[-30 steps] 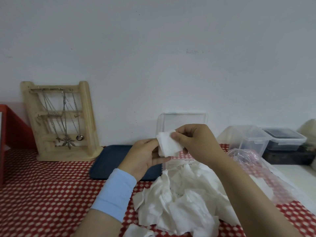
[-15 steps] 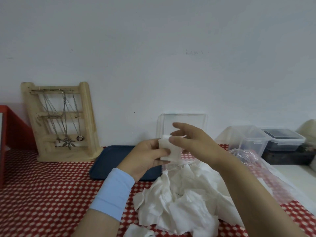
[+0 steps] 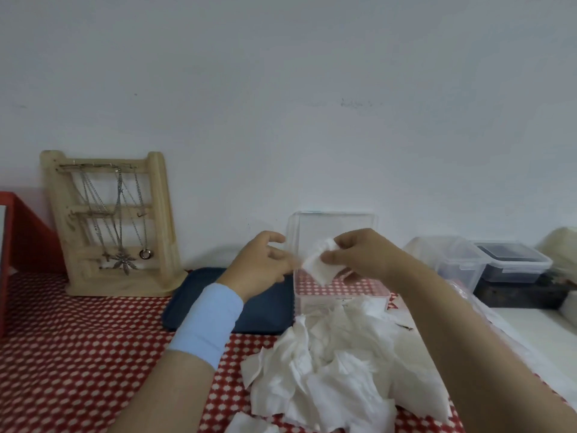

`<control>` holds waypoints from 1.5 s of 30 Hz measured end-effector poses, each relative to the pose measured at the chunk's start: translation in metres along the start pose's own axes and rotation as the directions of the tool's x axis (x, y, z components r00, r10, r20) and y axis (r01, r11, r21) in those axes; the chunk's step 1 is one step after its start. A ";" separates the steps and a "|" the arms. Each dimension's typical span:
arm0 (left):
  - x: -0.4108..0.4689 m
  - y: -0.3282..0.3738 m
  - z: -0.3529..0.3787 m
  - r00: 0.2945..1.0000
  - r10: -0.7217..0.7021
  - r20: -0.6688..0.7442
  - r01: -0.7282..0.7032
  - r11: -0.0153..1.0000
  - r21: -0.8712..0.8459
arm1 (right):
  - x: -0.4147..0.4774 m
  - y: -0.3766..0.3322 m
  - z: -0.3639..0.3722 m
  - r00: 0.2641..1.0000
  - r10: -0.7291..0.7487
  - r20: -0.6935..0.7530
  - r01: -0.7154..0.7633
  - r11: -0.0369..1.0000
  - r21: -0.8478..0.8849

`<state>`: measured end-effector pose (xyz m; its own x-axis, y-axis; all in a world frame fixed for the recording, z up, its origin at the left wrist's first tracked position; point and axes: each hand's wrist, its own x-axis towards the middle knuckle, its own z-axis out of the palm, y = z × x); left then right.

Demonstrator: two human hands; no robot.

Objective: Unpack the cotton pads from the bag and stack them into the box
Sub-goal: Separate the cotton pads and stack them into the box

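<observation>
My right hand pinches one white cotton pad just above the open clear plastic box, whose lid stands upright behind it. My left hand, with a light blue wristband, hovers to the left of the pad with its fingers relaxed, holding nothing. A loose pile of white cotton pads lies on the red dotted tablecloth in front of the box. The clear plastic bag lies to the right, mostly behind my right forearm.
A dark blue tray lies left of the box. A wooden stand with necklaces leans at the wall. Clear lidded containers and a dark box stand at the right. A red frame is at the far left.
My left hand has let go of the pad and drawn back to the left. My right hand has carried the pad rightward to above the box.
</observation>
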<state>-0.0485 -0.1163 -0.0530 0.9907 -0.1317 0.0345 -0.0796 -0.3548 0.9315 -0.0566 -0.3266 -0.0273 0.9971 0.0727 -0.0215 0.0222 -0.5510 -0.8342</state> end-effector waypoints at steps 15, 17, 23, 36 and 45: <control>0.069 -0.032 0.027 0.982 -0.176 0.071 0.152 0.952 0.264 | 0.073 0.006 0.048 0.978 0.093 -0.186 -0.206 0.561 -0.802; 0.071 -0.036 0.027 0.984 -0.166 0.071 0.142 0.954 0.266 | 0.078 0.004 0.057 0.978 0.117 -0.172 -0.206 0.632 -0.747; 0.074 -0.039 0.024 0.981 -0.180 0.078 0.162 0.968 0.191 | 0.080 -0.011 0.049 0.910 0.397 0.122 -0.365 0.904 -0.221; 0.058 -0.026 0.025 0.983 0.126 0.136 -0.180 0.825 0.536 | 0.077 0.003 0.050 0.878 0.452 0.159 -0.430 0.890 -0.153; 0.034 -0.014 0.006 0.984 0.139 0.108 -0.174 0.861 0.477 | 0.052 -0.001 0.027 0.998 0.056 0.038 -0.040 0.942 -0.334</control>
<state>-0.0147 -0.1218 -0.0670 0.9521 -0.2792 0.1245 -0.2940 -0.7244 0.6236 -0.0065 -0.2999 -0.0426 0.9933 0.0735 -0.0894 0.0051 -0.7997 -0.6004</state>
